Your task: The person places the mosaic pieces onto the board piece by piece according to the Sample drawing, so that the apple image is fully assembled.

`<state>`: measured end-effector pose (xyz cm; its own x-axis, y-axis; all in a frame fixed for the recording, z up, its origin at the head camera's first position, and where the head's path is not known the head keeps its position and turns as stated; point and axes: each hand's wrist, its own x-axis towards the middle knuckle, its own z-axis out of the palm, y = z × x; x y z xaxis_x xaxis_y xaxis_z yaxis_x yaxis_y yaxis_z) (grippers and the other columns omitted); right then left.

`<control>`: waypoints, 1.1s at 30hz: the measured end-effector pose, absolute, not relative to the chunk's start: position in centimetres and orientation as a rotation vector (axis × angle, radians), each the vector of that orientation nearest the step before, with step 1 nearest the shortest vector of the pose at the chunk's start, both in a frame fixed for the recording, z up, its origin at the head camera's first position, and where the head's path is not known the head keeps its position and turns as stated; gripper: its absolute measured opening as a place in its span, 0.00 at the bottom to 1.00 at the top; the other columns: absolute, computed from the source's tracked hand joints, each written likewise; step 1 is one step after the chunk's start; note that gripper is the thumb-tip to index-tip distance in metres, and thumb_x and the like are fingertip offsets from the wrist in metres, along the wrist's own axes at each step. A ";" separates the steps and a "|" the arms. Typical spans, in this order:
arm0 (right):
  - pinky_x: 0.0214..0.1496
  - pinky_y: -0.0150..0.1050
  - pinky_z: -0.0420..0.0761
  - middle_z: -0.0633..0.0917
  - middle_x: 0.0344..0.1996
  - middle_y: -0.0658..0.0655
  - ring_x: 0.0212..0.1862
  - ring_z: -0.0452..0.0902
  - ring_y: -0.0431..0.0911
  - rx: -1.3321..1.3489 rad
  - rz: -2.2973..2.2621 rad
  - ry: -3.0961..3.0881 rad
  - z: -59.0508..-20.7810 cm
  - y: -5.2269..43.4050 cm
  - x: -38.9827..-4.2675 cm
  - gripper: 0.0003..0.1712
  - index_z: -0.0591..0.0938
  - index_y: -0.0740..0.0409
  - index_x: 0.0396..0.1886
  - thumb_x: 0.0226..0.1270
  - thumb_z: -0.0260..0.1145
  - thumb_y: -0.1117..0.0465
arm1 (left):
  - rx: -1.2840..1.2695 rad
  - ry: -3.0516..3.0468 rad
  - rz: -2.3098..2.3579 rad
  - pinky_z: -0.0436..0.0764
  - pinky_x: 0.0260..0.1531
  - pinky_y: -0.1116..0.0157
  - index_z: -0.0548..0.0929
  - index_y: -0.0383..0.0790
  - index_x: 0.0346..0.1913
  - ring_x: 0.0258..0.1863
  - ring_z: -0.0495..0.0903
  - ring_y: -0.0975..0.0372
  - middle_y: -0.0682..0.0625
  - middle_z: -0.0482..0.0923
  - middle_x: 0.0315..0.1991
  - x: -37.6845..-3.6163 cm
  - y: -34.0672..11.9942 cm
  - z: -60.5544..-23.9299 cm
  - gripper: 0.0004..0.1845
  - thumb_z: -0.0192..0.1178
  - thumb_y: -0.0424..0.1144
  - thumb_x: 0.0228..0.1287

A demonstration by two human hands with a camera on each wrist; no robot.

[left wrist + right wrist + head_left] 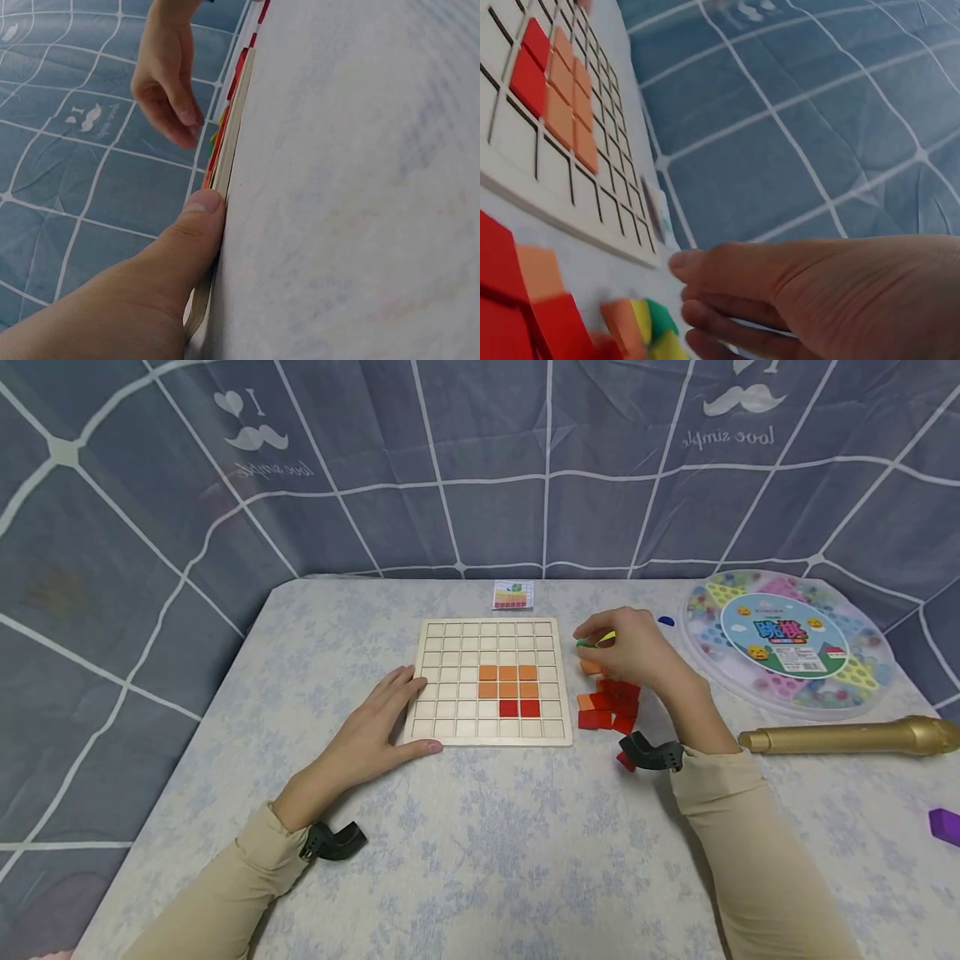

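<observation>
A wooden grid board [450,647] lies in the middle of the table, with several orange tiles [507,681] and two red tiles [519,708] set in its lower right cells. My left hand [378,722] rests flat at the board's lower left corner, its thumb [196,225] pressed against the board's edge [232,127]. Just right of the board, my right hand [600,639] has curled fingers [697,289] that pinch a yellow tile [606,637], with a green tile [585,643] beside it. A loose pile of red and orange tiles [609,703] lies under that hand.
A round plastic game box [787,643] stands at the far right. A gold cylinder [847,737] lies in front of it, and a purple block [945,825] sits near the right edge. A small picture card [513,595] lies behind the board. A blue patterned cloth backs the table.
</observation>
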<state>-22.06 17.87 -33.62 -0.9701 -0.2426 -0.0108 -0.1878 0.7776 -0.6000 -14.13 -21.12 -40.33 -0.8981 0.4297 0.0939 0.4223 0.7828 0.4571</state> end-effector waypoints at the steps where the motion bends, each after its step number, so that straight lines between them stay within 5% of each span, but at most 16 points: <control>1: 0.58 0.55 0.86 0.89 0.49 0.64 0.52 0.86 0.59 -0.338 -0.936 2.862 -33.5 18.3 -22.1 0.17 0.89 0.62 0.56 0.70 0.72 0.62 | 0.707 2.952 0.749 0.61 0.78 0.37 0.60 0.41 0.83 0.86 0.47 0.46 0.41 0.50 0.86 -14.1 -21.1 -40.3 0.55 0.74 0.62 0.61; 10: 0.37 0.38 0.80 0.90 0.36 0.60 0.41 0.82 0.52 -0.329 -0.789 2.783 -33.2 21.1 -22.5 0.14 0.91 0.63 0.48 0.64 0.78 0.64 | 0.704 2.951 0.755 0.61 0.77 0.37 0.60 0.41 0.83 0.86 0.47 0.46 0.42 0.51 0.86 -14.1 -21.1 -40.3 0.55 0.74 0.62 0.61; 25: 0.37 0.36 0.82 0.90 0.34 0.59 0.39 0.83 0.50 -0.415 -0.687 2.776 -34.1 21.2 -22.9 0.09 0.91 0.62 0.42 0.61 0.76 0.67 | 0.710 2.950 0.761 0.61 0.77 0.37 0.60 0.42 0.84 0.86 0.46 0.47 0.42 0.50 0.86 -14.1 -21.1 -40.4 0.55 0.73 0.63 0.62; 33: 0.43 0.45 0.85 0.89 0.36 0.60 0.40 0.82 0.52 -0.427 -0.669 2.846 -34.5 21.2 -23.1 0.11 0.90 0.63 0.42 0.62 0.76 0.63 | 0.699 2.948 0.765 0.61 0.77 0.37 0.60 0.42 0.83 0.86 0.46 0.47 0.43 0.50 0.86 -14.1 -21.1 -40.4 0.55 0.73 0.62 0.62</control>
